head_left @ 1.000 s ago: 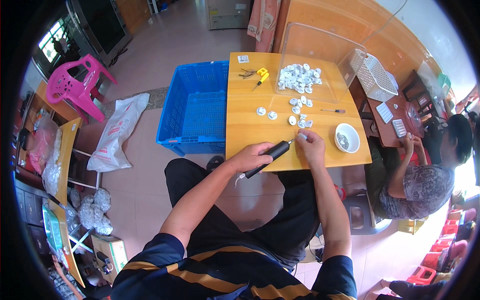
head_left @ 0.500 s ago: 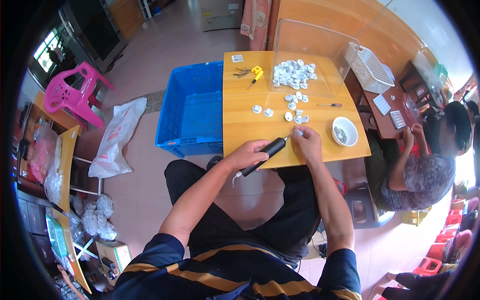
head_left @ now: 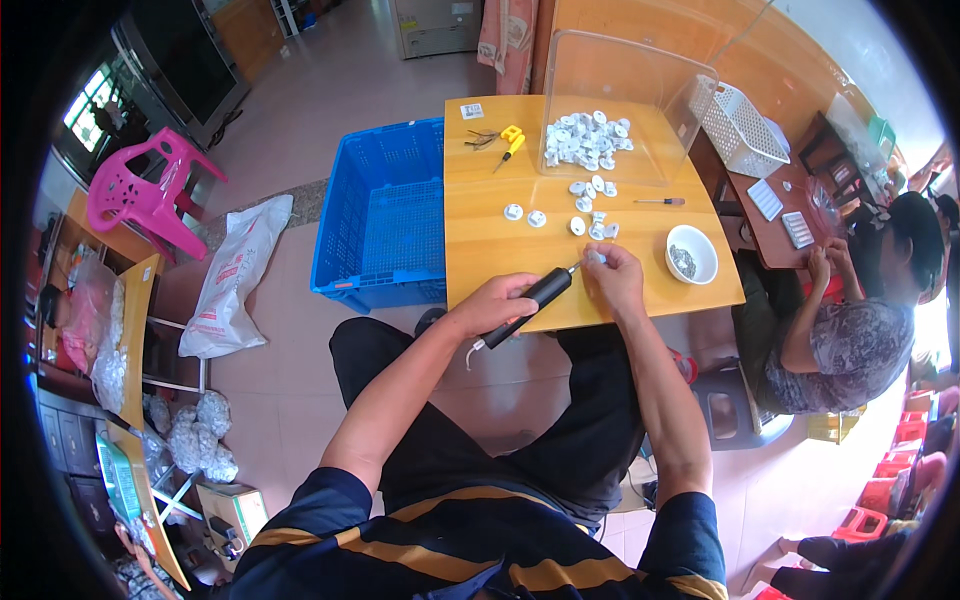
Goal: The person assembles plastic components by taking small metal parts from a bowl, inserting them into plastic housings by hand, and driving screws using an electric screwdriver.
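My left hand [head_left: 494,304] is wrapped round a black electric screwdriver [head_left: 543,298], which slants up to the right over the table's near edge. A light cord end hangs from its lower end. My right hand [head_left: 620,284] pinches a small white plastic part [head_left: 594,258] against the bit, partly hidden by the fingers. Just beyond my hands lie several loose round white fittings [head_left: 577,226]. To the right of my right hand stands a white bowl [head_left: 709,264] with small metal pieces in it.
A heap of white fittings [head_left: 588,140] lies by a clear plastic bin [head_left: 640,60] at the back. A yellow-handled screwdriver [head_left: 513,148] and another screwdriver [head_left: 674,202] rest on the table [head_left: 480,240]. Left is a blue crate [head_left: 335,220]; a person [head_left: 850,340] sits at right.
The whole view has shifted slightly, so the table sits a little higher. Both hands keep the same grip, with the screwdriver bit still at the white part.
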`<state>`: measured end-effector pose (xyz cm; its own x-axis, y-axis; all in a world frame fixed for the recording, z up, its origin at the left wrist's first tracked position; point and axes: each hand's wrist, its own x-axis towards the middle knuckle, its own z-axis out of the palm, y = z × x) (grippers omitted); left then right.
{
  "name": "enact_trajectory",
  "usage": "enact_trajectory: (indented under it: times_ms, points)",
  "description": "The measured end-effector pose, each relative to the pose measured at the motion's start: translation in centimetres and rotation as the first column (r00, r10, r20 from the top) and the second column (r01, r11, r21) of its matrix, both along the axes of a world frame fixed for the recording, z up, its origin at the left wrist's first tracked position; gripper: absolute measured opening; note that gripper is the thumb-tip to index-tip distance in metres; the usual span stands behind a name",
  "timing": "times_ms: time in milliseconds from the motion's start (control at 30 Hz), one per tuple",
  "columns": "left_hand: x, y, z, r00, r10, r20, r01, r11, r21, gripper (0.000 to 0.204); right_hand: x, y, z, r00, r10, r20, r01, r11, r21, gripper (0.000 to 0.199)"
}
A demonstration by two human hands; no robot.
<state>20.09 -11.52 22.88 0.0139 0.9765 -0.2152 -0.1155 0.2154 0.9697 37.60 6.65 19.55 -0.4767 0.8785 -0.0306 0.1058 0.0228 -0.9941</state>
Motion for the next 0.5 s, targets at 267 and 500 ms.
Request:
enact_trajectory:
  times_ms: [267,500]
  points:
    - [0.08,-0.11,0.63,1.000,0.001,0.011,-0.001,1.000,-0.017,0.054,0.07,0.11,-0.20,1.000,0.010,-0.003,-0.010,1.000,-0.022,0.021]
    - [-0.03,-0.27,0.91,1.000,-0.001,0.017,0.002,0.998,-0.070,0.054,0.17,-0.21,0.57,1.000,0.024,0.015,-0.024,1.000,-0.012,0.018]
